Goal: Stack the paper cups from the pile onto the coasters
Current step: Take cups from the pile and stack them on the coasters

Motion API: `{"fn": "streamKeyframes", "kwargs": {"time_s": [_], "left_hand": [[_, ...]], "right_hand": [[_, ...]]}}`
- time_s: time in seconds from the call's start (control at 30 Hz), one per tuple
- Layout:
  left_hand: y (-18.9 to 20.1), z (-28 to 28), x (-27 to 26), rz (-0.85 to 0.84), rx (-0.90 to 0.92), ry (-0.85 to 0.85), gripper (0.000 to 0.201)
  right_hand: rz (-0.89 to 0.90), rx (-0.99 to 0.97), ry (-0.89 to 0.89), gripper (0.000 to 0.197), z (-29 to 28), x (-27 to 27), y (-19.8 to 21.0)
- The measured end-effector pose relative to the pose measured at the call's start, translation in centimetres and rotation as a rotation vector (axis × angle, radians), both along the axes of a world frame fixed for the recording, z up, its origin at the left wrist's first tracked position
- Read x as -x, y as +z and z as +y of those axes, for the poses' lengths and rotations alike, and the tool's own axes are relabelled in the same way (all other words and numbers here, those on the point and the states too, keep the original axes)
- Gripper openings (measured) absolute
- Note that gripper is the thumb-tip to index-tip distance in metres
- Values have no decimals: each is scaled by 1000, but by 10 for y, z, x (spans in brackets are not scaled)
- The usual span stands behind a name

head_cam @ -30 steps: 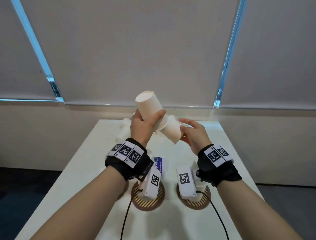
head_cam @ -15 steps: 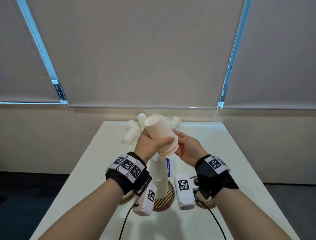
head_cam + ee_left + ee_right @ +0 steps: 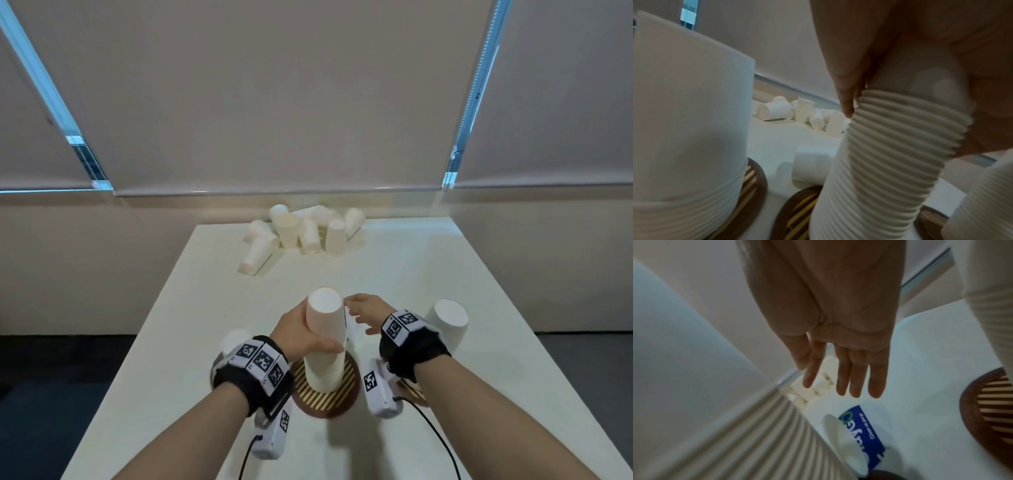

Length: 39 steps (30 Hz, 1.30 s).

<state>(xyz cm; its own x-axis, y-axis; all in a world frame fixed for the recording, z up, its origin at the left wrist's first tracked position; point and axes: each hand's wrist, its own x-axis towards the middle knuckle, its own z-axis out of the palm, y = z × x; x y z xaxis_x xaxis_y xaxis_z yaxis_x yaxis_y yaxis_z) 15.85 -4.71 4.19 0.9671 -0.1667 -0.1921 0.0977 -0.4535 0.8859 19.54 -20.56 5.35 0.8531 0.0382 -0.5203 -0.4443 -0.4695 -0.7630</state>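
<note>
Item: tall white paper-cup stack [image 3: 323,346] on round striped brown coaster [image 3: 325,390], centre, clasped by left hand [image 3: 301,334]. Right hand [image 3: 364,313] fingers apart, empty. Next: fetch from far cup pile [image 3: 301,233].

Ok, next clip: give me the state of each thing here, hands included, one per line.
Left hand: grips the top of the middle stack.
Right hand: open, fingers straight, holding nothing.
Middle stack: upside-down cups, upright on the striped coaster.
Right stack: upright, untouched.
Left stack: mostly hidden behind the left wrist.
Pile of cups: loose, mostly tipped over, at the table's far end.
</note>
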Motion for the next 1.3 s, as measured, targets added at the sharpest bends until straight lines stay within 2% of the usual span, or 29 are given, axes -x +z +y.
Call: {"fn": "streamKeyframes", "kwargs": {"time_s": [0.17, 0.27, 0.37, 0.43, 0.53, 0.6, 0.67, 0.73, 0.8, 0.87, 0.93, 1.0, 1.07, 1.13, 1.2, 1.3], "left_hand": [[-8, 8, -16, 113, -98, -221, 80], [-1, 12, -26, 137, -317, -349, 79], [7, 16, -36, 135, -524, -336, 64], [7, 22, -41, 73, -533, -217, 52], [14, 29, -47, -29, -389, 94, 36], [26, 30, -50, -61, -225, 255, 48], [39, 28, -51, -102, -43, 315, 63], [54, 24, -48, -151, 126, 330, 68], [68, 19, -41, -224, 257, 340, 61], [80, 21, -34, -309, 285, 397, 54], [85, 31, -30, -375, 206, 485, 52], [82, 49, -26, -423, 7, 535, 51], [78, 69, -21, -386, -276, 471, 55], [69, 84, -14, -263, -553, 321, 58], [53, 94, -10, -139, -707, 189, 58], [24, 102, -7, -44, -764, 121, 55]], "right_hand": [[87, 77, 94, 42, 14, -9, -12], [114, 80, 164, 41, 15, -10, -27], [96, 10, 166, 39, 14, -17, -41], [36, -74, 78, 28, 13, -25, -45], [-110, -354, -209, 23, 4, -36, -34], [-198, -562, -289, 29, -1, -39, -10], [-250, -725, -260, 31, -3, -36, 20], [-282, -814, -155, 29, 2, -28, 46], [-290, -827, -45, 29, 8, -16, 64], [-309, -796, 13, 27, 14, -5, 73], [-373, -647, 47, 23, 18, 4, 76], [-447, -458, 62, 24, 19, 13, 75], [-487, -396, 71, 25, 19, 23, 70], [-499, -373, 127, 25, 17, 33, 63], [-489, -289, 200, 41, 17, 40, 51], [-478, -195, 239, 73, 21, 49, 26]]}}
